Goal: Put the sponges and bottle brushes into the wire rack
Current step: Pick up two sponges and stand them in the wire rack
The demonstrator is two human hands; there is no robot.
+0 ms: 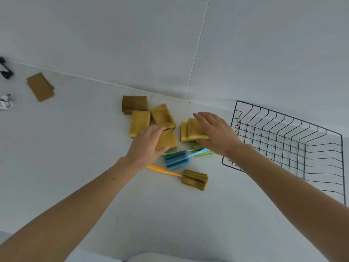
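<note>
Several yellow-brown sponges lie in a cluster on the white counter. My left hand (146,144) closes on one sponge (168,139) at the cluster's near edge. My right hand (215,132) rests on a stacked pair of sponges (190,130), fingers around the top one. Just below the hands lie a blue bottle brush (176,160), a green brush (200,148) partly hidden by my right hand, and a yellow-handled brush (194,179). The black wire rack (287,148) stands to the right with nothing in it.
A flat brown pad (40,86) lies far left. A black clip-like object (5,69) and crumpled foil (5,102) sit at the left edge. The white wall meets the counter just behind the sponges and the rack.
</note>
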